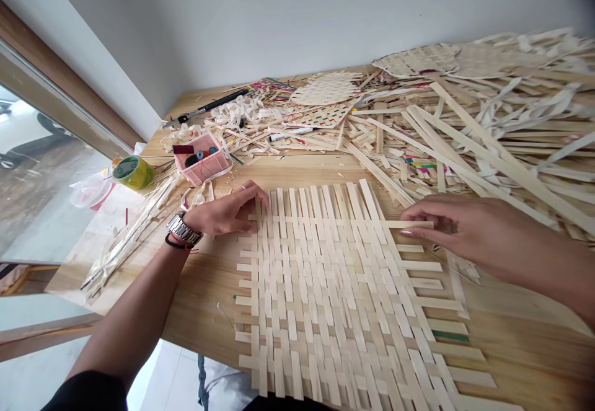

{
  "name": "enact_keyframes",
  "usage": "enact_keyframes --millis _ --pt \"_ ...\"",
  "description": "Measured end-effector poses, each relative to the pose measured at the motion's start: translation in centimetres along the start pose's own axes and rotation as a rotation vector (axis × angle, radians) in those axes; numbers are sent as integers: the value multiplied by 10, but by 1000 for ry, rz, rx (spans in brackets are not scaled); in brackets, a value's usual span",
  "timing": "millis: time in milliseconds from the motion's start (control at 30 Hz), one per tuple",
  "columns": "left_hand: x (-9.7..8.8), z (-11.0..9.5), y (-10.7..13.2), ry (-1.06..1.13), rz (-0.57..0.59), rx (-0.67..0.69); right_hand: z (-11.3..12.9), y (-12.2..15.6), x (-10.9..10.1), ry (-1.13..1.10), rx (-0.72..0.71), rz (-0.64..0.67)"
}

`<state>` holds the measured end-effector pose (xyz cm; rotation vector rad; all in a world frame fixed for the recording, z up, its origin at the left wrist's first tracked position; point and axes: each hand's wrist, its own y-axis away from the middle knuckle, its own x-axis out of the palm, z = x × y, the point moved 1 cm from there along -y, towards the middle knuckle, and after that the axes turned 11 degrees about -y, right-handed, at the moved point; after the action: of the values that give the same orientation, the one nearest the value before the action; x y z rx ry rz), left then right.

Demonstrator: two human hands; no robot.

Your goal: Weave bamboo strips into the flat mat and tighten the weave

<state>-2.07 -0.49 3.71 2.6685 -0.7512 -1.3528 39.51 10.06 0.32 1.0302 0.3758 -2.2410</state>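
Note:
A woven mat of pale flat strips, which look like bamboo [325,274], lies on the wooden table in front of me. Its strip ends stick out loose along the sides and the far edge. My right hand [465,228] pinches the right end of a crosswise bamboo strip [395,224] near the mat's far edge. At the far left corner, my left hand [227,209] has its thumb and forefinger closed about the left end of that row. One green strip [450,336] shows at the mat's right side.
Loose strips [483,144] are heaped at the back and right, with woven pieces [328,88] among them. A pink basket [204,160] holding spools, a tape roll [133,172] and a marker [291,134] lie beyond my left hand. A wall [297,20] stands behind the table.

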Motion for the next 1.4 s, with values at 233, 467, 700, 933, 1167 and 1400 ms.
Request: enact_keyframes --millis 233,467,700,933,1167,1400 --pt "0 2 -1 -10 -10 38 11 -2 13 29 -315 -145" --pt "0 5 -2 -38 -20 47 4 -2 12 61 -216 -204" --pt "-3 10 -1 -193 -175 95 6 -2 12 -20 -184 -173" --pt "-5 16 0 -256 -216 33 12 -3 12 -67 -128 -96" --pt "0 12 -1 -306 -250 -2 18 -6 13 -89 -129 -215" --pt "26 -2 -2 -460 -337 -115 23 -2 15 -287 32 -242"
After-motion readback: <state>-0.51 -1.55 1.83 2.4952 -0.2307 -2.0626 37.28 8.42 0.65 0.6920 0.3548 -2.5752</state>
